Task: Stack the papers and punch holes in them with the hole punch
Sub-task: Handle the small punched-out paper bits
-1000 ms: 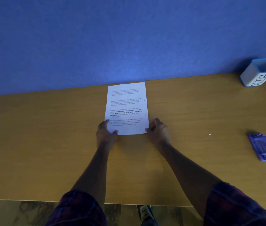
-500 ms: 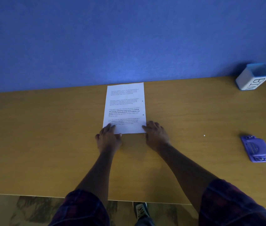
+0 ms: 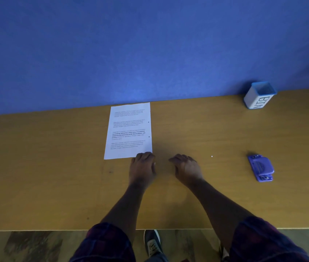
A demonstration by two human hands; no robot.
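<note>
The papers lay flat on the table, with two small holes along their right side. The left hand touched their near right corner with loosely bent fingers, and the right hand rested loose on the table beside them, holding nothing. The hole punch sat far off to the right.

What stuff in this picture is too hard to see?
- Head view: print on the papers is too small and blurred to read.
- How many sheets: only the top one shows.
- Left hand fingertips cover the papers' near right corner.
- Inside of the bin: too dark.
- White speck: too small to identify.
</note>
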